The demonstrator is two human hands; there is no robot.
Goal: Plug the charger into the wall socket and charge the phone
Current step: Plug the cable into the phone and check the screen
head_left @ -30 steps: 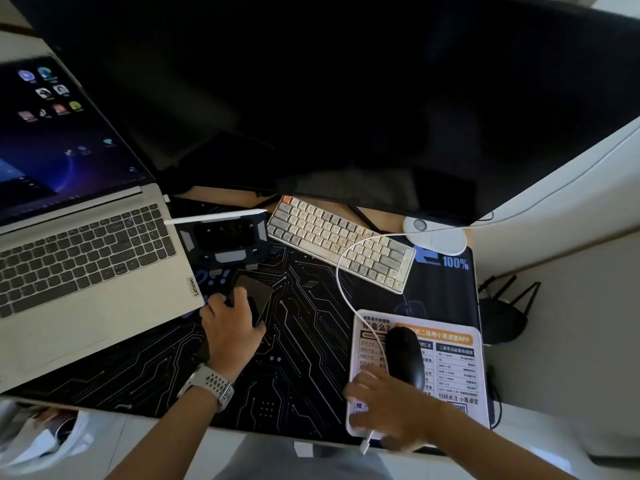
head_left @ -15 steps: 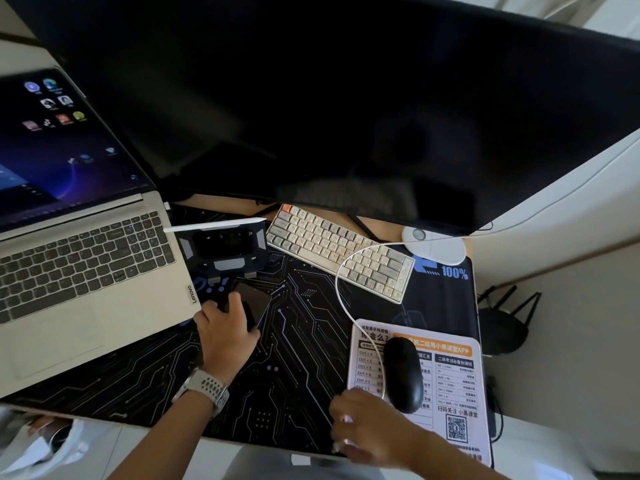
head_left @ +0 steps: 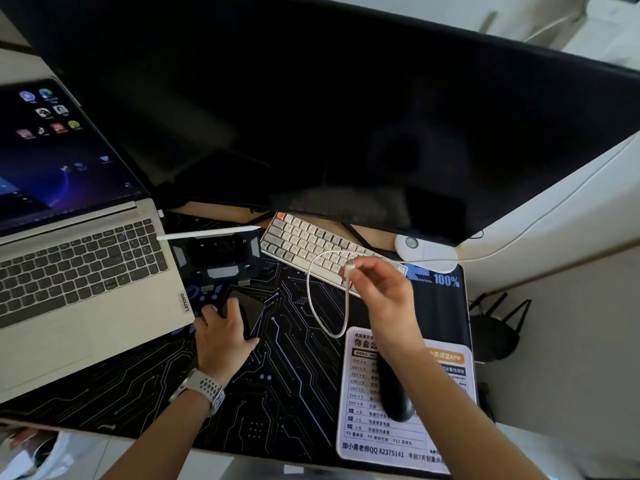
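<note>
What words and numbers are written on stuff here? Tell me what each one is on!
"Lenovo": on the laptop, front corner of its palm rest.
"100%": on the black desk mat, far right corner.
"Ctrl +" rows, "QQ 82375141", "APP", with Chinese characters: on the white mouse pad.
Names under the laptop screen's icons: too small to read.
Keyboard key letters: too blurred to read.

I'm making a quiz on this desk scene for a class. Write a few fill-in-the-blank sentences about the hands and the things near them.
1. The right hand pinches the plug end of a white ____ above the keyboard.
2. The left hand rests on the dark ____ lying on the desk mat.
3. The left wrist wears a ____.
4. The black mouse lies on a printed ____.

Missing words: cable; phone; watch; mouse pad
</note>
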